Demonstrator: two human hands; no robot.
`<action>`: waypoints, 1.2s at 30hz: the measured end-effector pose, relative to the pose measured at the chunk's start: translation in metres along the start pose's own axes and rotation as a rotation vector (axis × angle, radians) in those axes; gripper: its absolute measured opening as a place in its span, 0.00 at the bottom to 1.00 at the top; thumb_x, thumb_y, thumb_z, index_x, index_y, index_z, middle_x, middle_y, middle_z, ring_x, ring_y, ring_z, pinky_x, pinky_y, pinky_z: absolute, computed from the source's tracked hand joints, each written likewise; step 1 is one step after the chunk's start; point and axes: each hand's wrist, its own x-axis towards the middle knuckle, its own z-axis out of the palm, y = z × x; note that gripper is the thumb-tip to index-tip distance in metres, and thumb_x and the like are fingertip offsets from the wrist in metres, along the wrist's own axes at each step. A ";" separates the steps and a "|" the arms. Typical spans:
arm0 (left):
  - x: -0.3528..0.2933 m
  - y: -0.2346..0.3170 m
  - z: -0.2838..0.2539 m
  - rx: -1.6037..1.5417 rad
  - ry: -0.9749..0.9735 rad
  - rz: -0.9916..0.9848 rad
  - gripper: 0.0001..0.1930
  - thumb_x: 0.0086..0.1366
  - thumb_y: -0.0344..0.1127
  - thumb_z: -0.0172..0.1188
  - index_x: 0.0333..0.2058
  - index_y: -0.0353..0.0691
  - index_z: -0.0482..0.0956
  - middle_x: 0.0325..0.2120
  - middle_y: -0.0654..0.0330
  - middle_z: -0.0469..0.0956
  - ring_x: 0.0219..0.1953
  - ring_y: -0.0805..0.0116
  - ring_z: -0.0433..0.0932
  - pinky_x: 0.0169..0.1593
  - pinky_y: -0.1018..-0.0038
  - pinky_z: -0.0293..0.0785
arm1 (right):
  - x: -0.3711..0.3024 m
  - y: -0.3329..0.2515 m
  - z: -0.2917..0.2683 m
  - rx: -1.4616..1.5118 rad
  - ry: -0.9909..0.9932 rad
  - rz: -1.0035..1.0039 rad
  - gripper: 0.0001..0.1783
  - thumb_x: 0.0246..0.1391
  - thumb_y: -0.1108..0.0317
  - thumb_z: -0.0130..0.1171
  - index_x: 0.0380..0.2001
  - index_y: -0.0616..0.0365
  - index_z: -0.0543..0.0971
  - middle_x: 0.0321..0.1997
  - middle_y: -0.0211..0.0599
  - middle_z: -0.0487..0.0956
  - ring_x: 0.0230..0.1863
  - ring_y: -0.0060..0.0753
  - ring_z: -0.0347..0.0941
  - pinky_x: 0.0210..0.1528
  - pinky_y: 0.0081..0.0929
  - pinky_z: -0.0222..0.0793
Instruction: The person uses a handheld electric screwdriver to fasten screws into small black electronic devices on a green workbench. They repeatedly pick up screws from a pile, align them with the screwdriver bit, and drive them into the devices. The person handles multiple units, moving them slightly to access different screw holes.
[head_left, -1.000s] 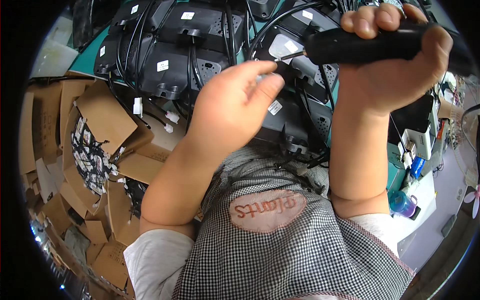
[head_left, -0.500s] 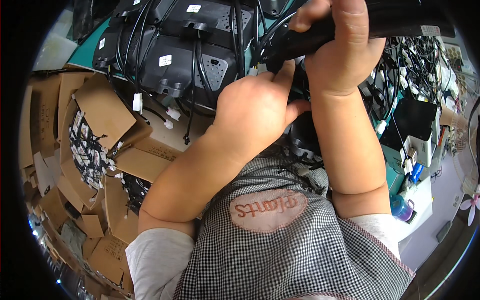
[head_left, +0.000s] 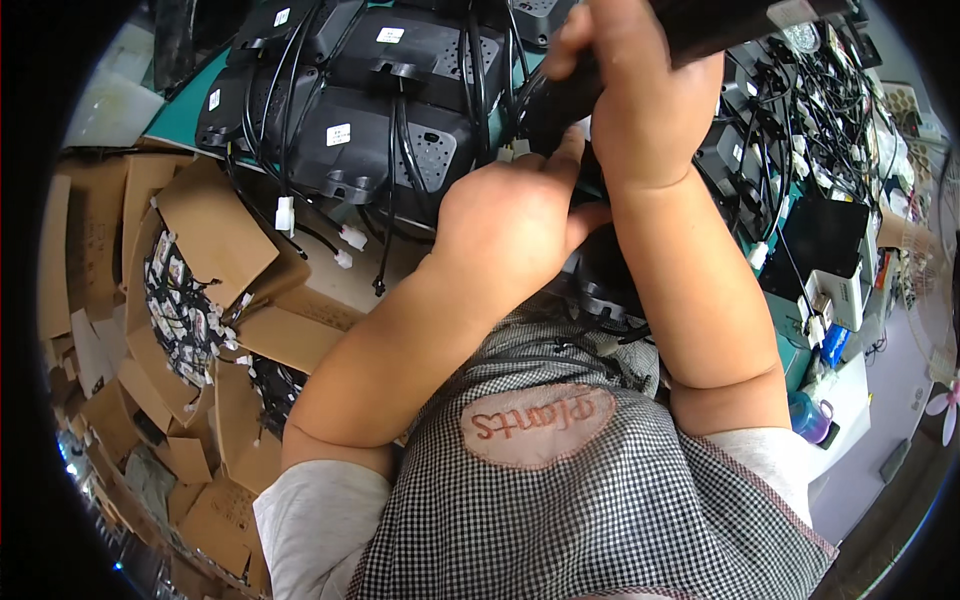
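Note:
My right hand [head_left: 650, 110] is closed round a long black tool [head_left: 700, 30] with a pale label near its far right end; the exact kind is unclear. Just left of it, my left hand [head_left: 510, 220] is closed, knuckles up, with its index finger bent toward the tool's left end and its thumb to the right. What its fingers hold is hidden beneath them. A small pale connector [head_left: 520, 148] shows beside the left knuckles. Below my left thumb lies a black plastic housing [head_left: 605, 275], partly covered by my hands.
Several black housings [head_left: 375, 120] with cables lie on a green work surface [head_left: 185, 115]. White plugs [head_left: 285, 215] hang over its edge. Open cardboard boxes [head_left: 225, 230] at left hold bundled cables. More cables [head_left: 840, 130], a black panel [head_left: 820, 235] and a purple-blue bottle [head_left: 812, 415] are at right.
My right hand has shifted left with the black tool, whose right end has swung upward. The left hand stays almost in place.

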 end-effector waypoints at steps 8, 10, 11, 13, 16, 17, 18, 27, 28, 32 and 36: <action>0.001 -0.016 -0.012 -1.485 -0.147 -0.348 0.19 0.67 0.39 0.48 0.48 0.30 0.71 0.23 0.68 0.70 0.22 0.82 0.66 0.27 0.85 0.63 | 0.013 -0.073 -0.047 0.432 -0.243 -0.071 0.28 0.49 0.42 0.51 0.38 0.58 0.73 0.28 0.32 0.71 0.26 0.30 0.66 0.33 0.32 0.61; 0.007 -0.022 -0.015 -1.932 -0.219 -0.385 0.23 0.69 0.44 0.43 0.51 0.26 0.66 0.29 0.63 0.71 0.28 0.77 0.68 0.31 0.82 0.65 | 0.005 -0.084 -0.046 0.474 -0.239 -0.048 0.28 0.49 0.42 0.50 0.39 0.58 0.73 0.28 0.32 0.71 0.26 0.30 0.65 0.33 0.31 0.61; 0.009 -0.015 -0.016 -1.997 -0.152 -0.442 0.26 0.69 0.47 0.41 0.52 0.25 0.64 0.33 0.59 0.71 0.33 0.73 0.70 0.36 0.80 0.67 | 0.002 -0.084 -0.045 0.477 -0.250 -0.041 0.28 0.50 0.42 0.50 0.39 0.58 0.73 0.28 0.31 0.71 0.26 0.30 0.65 0.33 0.31 0.61; 0.009 -0.003 -0.019 -2.123 -0.008 -0.559 0.33 0.69 0.54 0.38 0.53 0.23 0.60 0.42 0.51 0.72 0.43 0.64 0.74 0.45 0.74 0.71 | -0.002 -0.081 -0.045 0.475 -0.282 -0.030 0.28 0.50 0.42 0.50 0.39 0.58 0.73 0.28 0.31 0.70 0.26 0.30 0.65 0.32 0.31 0.61; 0.007 0.001 -0.022 -2.107 -0.100 -0.494 0.37 0.68 0.58 0.32 0.58 0.24 0.53 0.54 0.46 0.64 0.56 0.58 0.65 0.57 0.68 0.62 | -0.009 -0.076 -0.046 0.422 -0.258 -0.045 0.29 0.50 0.41 0.50 0.40 0.58 0.72 0.27 0.31 0.70 0.25 0.30 0.65 0.32 0.31 0.61; 0.007 0.003 -0.023 -2.101 -0.105 -0.478 0.38 0.68 0.59 0.32 0.59 0.24 0.51 0.54 0.45 0.64 0.56 0.58 0.65 0.57 0.68 0.62 | -0.012 -0.074 -0.045 0.411 -0.235 -0.049 0.29 0.50 0.41 0.50 0.40 0.58 0.72 0.27 0.31 0.70 0.25 0.30 0.65 0.32 0.31 0.61; 0.007 0.005 -0.022 -2.100 -0.103 -0.476 0.38 0.68 0.59 0.30 0.59 0.26 0.52 0.55 0.45 0.63 0.56 0.58 0.65 0.57 0.68 0.63 | -0.016 -0.073 -0.043 0.370 -0.168 -0.051 0.29 0.51 0.41 0.49 0.41 0.58 0.72 0.26 0.30 0.69 0.24 0.29 0.64 0.30 0.29 0.61; 0.004 0.011 -0.021 -2.053 -0.098 -0.443 0.36 0.68 0.58 0.27 0.59 0.30 0.54 0.56 0.44 0.62 0.56 0.59 0.65 0.59 0.66 0.62 | -0.020 -0.058 -0.049 0.349 -0.143 -0.062 0.27 0.52 0.41 0.48 0.40 0.56 0.72 0.25 0.30 0.71 0.23 0.28 0.66 0.29 0.30 0.63; 0.003 0.009 -0.019 -2.064 -0.105 -0.443 0.34 0.69 0.57 0.28 0.59 0.30 0.55 0.55 0.45 0.63 0.55 0.59 0.66 0.58 0.66 0.63 | -0.020 -0.059 -0.049 0.363 -0.149 -0.070 0.27 0.52 0.41 0.48 0.40 0.56 0.72 0.26 0.30 0.71 0.23 0.28 0.66 0.29 0.30 0.63; -0.001 0.005 -0.014 -1.858 -0.196 -0.459 0.22 0.67 0.45 0.47 0.50 0.30 0.68 0.40 0.53 0.74 0.41 0.68 0.75 0.46 0.72 0.72 | -0.014 -0.071 -0.057 0.357 -0.129 -0.086 0.28 0.51 0.41 0.49 0.40 0.56 0.72 0.26 0.30 0.70 0.24 0.27 0.65 0.29 0.28 0.62; -0.001 0.000 -0.011 -1.867 -0.280 -0.566 0.10 0.62 0.34 0.57 0.38 0.34 0.74 0.26 0.61 0.75 0.26 0.76 0.74 0.28 0.83 0.72 | -0.011 -0.074 -0.060 0.330 -0.106 -0.122 0.28 0.49 0.41 0.52 0.39 0.57 0.73 0.26 0.28 0.69 0.24 0.26 0.65 0.29 0.26 0.61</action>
